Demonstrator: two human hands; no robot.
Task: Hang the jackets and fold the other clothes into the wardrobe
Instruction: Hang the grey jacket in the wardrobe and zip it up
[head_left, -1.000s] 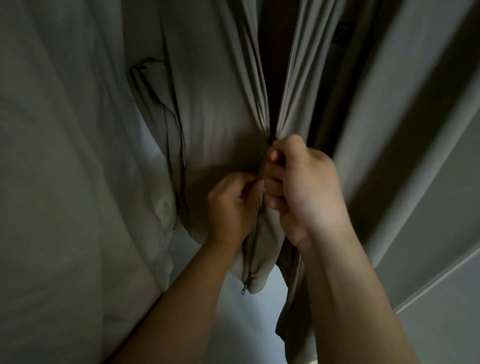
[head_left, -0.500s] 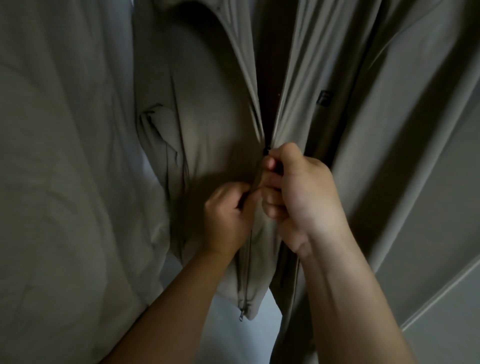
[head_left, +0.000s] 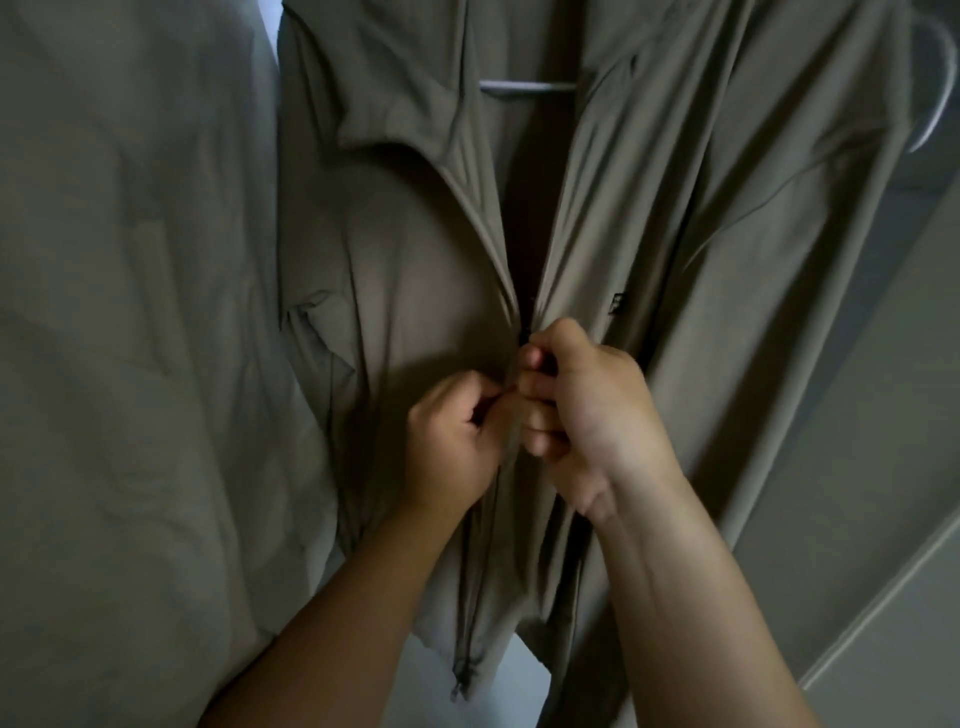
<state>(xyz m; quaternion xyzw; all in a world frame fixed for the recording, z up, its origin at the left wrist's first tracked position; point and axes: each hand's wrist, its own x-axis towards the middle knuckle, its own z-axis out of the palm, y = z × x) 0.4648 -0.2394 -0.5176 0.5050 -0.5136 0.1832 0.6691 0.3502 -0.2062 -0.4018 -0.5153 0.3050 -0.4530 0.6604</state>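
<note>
The zip (head_left: 475, 587) has climbed in the last second. The closed run below my fists is longer now, and my knuckles sit almost level with the small logo patch (head_left: 617, 306) at 2 o'clock of them. The view has tipped up too, so the collar (head_left: 395, 119) and the hanger (head_left: 527, 85) show at 12 o'clock. I judge the olive jacket (head_left: 701, 249) already hung, with only the fastening left. It hangs dead centre before me, its hem down at 6 o'clock. A pale garment (head_left: 130, 312) hangs beside it at 9 o'clock, and the wardrobe panel (head_left: 883, 467) lies at 4 o'clock. My left hand (head_left: 457, 441) is curled in, thumb and fingers pinching the jacket's front just left of the closed teeth and holding it taut downward. My right hand (head_left: 587, 410) is a fist at the top of the closed part, fingers wrapped on the zip. The pull itself is hidden inside them. Both forearms rise from 6 o'clock, wrists nearly straight, fists touching at the seam. Above them the front still gapes open to the collar.
</note>
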